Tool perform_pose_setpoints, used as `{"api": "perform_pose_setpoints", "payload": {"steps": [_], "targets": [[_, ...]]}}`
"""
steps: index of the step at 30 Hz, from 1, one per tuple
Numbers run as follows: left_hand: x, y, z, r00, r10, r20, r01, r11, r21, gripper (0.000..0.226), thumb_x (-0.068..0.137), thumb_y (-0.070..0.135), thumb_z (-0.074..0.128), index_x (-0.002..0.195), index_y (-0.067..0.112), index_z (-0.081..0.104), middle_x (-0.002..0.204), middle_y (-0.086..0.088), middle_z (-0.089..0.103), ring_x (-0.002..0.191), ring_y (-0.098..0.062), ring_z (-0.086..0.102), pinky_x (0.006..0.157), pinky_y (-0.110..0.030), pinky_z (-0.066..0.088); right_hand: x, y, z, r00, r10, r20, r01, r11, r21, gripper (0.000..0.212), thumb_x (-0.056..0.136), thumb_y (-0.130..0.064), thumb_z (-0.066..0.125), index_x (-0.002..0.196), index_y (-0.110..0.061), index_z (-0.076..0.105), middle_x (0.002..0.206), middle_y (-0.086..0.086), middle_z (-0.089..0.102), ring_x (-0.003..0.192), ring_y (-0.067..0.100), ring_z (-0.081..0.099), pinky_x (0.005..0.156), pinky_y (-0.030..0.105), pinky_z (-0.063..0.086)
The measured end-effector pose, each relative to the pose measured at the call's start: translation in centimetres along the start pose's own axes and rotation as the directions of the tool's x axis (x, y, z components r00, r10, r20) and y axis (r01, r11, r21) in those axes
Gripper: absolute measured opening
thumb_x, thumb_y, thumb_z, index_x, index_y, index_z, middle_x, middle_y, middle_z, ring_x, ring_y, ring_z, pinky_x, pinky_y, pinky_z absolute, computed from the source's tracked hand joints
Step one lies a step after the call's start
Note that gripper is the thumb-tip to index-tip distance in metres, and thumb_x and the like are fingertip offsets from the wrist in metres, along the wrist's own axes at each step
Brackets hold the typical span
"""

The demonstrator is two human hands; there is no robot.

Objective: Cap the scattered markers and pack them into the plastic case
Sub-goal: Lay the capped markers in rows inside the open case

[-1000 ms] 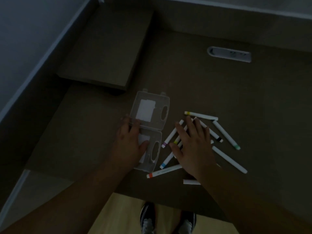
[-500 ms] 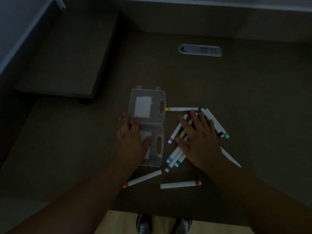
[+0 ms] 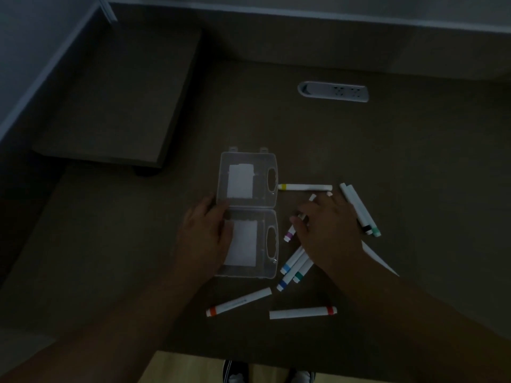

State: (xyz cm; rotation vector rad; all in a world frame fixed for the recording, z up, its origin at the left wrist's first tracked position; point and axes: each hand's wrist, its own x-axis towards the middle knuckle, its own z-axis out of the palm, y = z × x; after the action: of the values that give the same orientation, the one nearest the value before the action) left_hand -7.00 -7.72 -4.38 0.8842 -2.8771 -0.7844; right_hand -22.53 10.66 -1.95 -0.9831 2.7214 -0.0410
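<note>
Change: right hand [image 3: 327, 230] has curled its fingers since half a second ago; markers lie as before.
Left hand [image 3: 206, 239]: flat on open plastic case [image 3: 247, 214], fingers relaxed, slightly apart.
Right hand: fingers bent over the marker cluster [image 3: 294, 268]; actual grip, cannot tell.
Case: open flat on desk [image 3: 387, 161], beside the markers.
Strays: orange marker [image 3: 239, 301], red marker [image 3: 303, 312] near the desk edge.
</note>
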Motion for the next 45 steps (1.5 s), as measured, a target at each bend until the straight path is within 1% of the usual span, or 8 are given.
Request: {"api": "perform_pose_setpoints", "payload": {"steps": [5,10,19,22,25,29,33,45], "targets": [[0.3,-2.8,-0.9,0.991,0.128,0.039,-0.132,0.985,0.107,0.05,0.097,0.042,0.039,0.145,0.03,0.039,0.159,0.0,0.025,0.147,-0.019,0.016,0.116,-0.038,0.008,1.8,-1.1,0.4,0.988,0.085,0.128,-0.078,0.995,-0.054,0.043,0.098,-0.051,0.038,0.129,-0.026,0.055,0.133,0.004,0.054,0.126,0.023,0.045,0.112,0.045,0.027],[0.3,-3.6,-0.7,0.988,0.132,0.076,-0.142,0.977,0.158,0.058,0.096,0.054,0.028,0.15,0.033,0.026,0.161,0.002,0.018,0.147,-0.014,0.005,0.116,-0.038,0.005,1.7,-2.3,0.1,0.995,0.1,-0.017,-0.099,0.995,0.019,0.026,0.094,-0.044,0.049,0.11,-0.027,0.061,0.105,0.0,0.064,0.101,0.018,0.057,0.099,0.039,0.039],[0.4,-4.1,-0.3,0.984,0.165,0.063,-0.173,0.969,0.177,0.06,0.094,0.058,0.025,0.148,0.032,0.031,0.159,0.005,0.022,0.147,-0.01,0.006,0.118,-0.039,0.006,1.5,-2.9,-1.3,0.968,0.251,-0.003,-0.243,0.941,0.237,0.029,0.086,-0.033,0.06,0.112,-0.028,0.051,0.087,-0.005,0.061,0.082,0.016,0.062,0.075,0.036,0.052],[0.3,-4.3,-0.1,0.986,0.153,0.062,-0.161,0.974,0.161,0.06,0.094,0.058,0.025,0.148,0.034,0.026,0.16,0.01,0.015,0.144,-0.005,-0.002,0.117,-0.037,0.003,2.1,-3.0,-2.1,0.951,0.304,0.061,-0.296,0.833,0.467,0.026,0.088,-0.028,0.062,0.111,-0.03,0.051,0.084,-0.007,0.058,0.074,0.008,0.06,0.06,0.028,0.048],[0.2,-4.1,-0.3,0.985,0.158,0.07,-0.167,0.976,0.142,0.06,0.094,0.058,0.027,0.149,0.035,0.023,0.16,0.012,0.01,0.143,-0.003,-0.007,0.116,-0.035,0.0,3.6,-4.3,-2.7,0.954,0.28,0.105,-0.273,0.675,0.685,0.027,0.086,-0.028,0.069,0.109,-0.03,0.056,0.087,-0.007,0.063,0.077,0.01,0.066,0.067,0.035,0.059],[0.3,-4.0,-0.4,0.987,0.145,0.075,-0.155,0.978,0.142,0.06,0.094,0.058,0.027,0.15,0.036,0.022,0.161,0.012,0.01,0.143,-0.003,-0.008,0.115,-0.035,-0.002,6.2,-6.4,-2.3,0.977,0.199,0.08,-0.201,0.715,0.67,0.02,0.087,-0.021,0.067,0.106,-0.02,0.063,0.087,-0.006,0.064,0.075,0.007,0.063,0.066,0.027,0.055],[0.4,-3.8,-0.6,0.986,0.141,0.094,-0.155,0.975,0.159,0.061,0.093,0.06,0.021,0.15,0.037,0.02,0.16,0.014,0.007,0.141,-0.001,-0.011,0.115,-0.033,-0.006,7.7,-7.6,-1.7,0.986,0.154,0.069,-0.164,0.772,0.614,0.01,0.089,-0.018,0.064,0.089,-0.024,0.056,0.074,-0.012,0.054,0.063,-0.002,0.051,0.051,0.011,0.033],[0.2,-3.9,-0.6,0.984,0.163,0.076,-0.172,0.975,0.14,0.062,0.094,0.06,0.019,0.15,0.035,0.023,0.161,0.01,0.017,0.143,-0.004,-0.004,0.118,-0.036,0.001,9.1,-8.4,-0.8,0.992,0.125,-0.019,-0.106,0.904,0.413,0.018,0.092,-0.02,0.06,0.109,-0.014,0.062,0.1,0.001,0.064,0.096,0.015,0.063,0.072,0.02,0.039]]}}
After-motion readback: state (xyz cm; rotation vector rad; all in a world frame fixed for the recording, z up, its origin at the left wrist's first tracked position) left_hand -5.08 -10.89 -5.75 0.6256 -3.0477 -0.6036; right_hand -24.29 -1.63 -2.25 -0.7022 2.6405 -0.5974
